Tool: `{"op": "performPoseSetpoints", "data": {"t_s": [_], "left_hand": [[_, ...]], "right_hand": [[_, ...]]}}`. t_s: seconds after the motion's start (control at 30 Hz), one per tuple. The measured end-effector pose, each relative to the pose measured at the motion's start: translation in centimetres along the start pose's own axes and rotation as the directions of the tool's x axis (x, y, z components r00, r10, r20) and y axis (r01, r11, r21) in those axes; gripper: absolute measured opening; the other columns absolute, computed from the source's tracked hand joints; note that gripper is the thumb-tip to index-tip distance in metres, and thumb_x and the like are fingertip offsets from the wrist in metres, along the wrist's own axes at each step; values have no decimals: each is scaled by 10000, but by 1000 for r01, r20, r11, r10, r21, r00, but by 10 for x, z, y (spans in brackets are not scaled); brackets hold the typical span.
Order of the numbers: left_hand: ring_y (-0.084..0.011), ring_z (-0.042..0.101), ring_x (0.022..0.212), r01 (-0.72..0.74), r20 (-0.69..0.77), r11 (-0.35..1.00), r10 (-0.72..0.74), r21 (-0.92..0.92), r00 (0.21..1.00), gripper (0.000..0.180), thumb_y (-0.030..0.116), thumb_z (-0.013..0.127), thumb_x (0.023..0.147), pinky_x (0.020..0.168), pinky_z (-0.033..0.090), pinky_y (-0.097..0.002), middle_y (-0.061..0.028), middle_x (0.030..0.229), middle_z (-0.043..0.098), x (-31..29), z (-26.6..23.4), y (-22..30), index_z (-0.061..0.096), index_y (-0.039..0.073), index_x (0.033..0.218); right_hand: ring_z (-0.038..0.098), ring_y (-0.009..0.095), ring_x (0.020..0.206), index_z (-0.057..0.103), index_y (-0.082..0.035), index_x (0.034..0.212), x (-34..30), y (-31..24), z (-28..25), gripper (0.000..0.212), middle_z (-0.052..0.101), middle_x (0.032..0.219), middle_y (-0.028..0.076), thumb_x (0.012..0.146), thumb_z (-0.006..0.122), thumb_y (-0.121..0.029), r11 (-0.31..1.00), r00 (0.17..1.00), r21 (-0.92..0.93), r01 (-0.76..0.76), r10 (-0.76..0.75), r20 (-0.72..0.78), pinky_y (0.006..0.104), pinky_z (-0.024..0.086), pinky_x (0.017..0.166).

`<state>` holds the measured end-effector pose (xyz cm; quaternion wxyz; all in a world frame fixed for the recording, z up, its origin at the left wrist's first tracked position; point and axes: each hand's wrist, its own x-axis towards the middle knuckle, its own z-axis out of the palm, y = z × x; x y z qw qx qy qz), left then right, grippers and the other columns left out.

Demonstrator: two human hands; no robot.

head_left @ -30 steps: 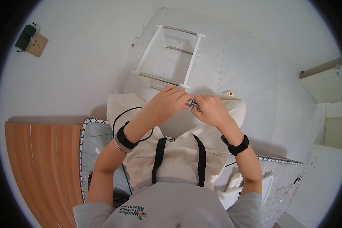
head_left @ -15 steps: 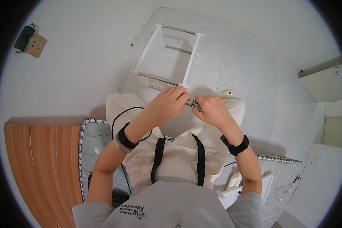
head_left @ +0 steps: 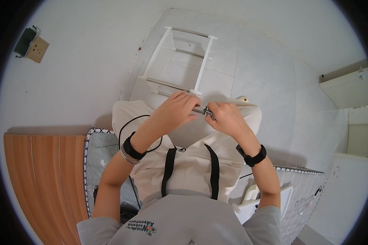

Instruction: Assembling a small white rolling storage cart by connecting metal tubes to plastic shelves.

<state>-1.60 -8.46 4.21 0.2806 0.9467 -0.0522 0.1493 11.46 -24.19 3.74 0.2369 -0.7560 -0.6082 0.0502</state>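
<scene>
two hands meet over cream tote bag (head_left: 188, 171) top edge. left hand (head_left: 176, 112) closed around grey rod (head_left: 199, 109); right hand (head_left: 226, 119) pinches small dark fitting (head_left: 209, 112) at rod end. risk: fitting slips, drops into bag; twisting could cross-thread.

The bag (head_left: 192, 163) is matt cream cloth with black webbing straps. The rack (head_left: 180, 61) appears as smooth white plastic with grey metal rods. The floor (head_left: 41, 183) panel is satin-finish wood.
</scene>
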Motion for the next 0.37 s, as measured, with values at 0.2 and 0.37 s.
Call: {"op": "performPoseSetpoints", "data": {"t_s": [0.2, 0.37], "left_hand": [[-251, 548, 944, -24, 1, 998, 24, 65, 1000, 286, 128, 633, 786, 881, 407, -365, -66, 948, 583, -3, 0, -2, 533, 55, 1043], [-251, 526, 1062, 549, 426, 703, -371, -452, 825, 254, 119, 565, 854, 1013, 323, -396, -115, 1158, 536, -1, 2, 7, 520, 105, 1104]], "right_hand": [[574, 329, 571, 527, -9, 723, -1, 1, 2, 160, 572, 622, 145, 715, 614, -143, 1000, 1000, 21, 16, -16, -24, 405, 460, 522], [573, 340, 569, 531, -15, 734, -1, 5, 1, 175, 575, 620, 148, 712, 630, -159, 997, 998, 65, -43, 46, -48, 410, 461, 529]]}}
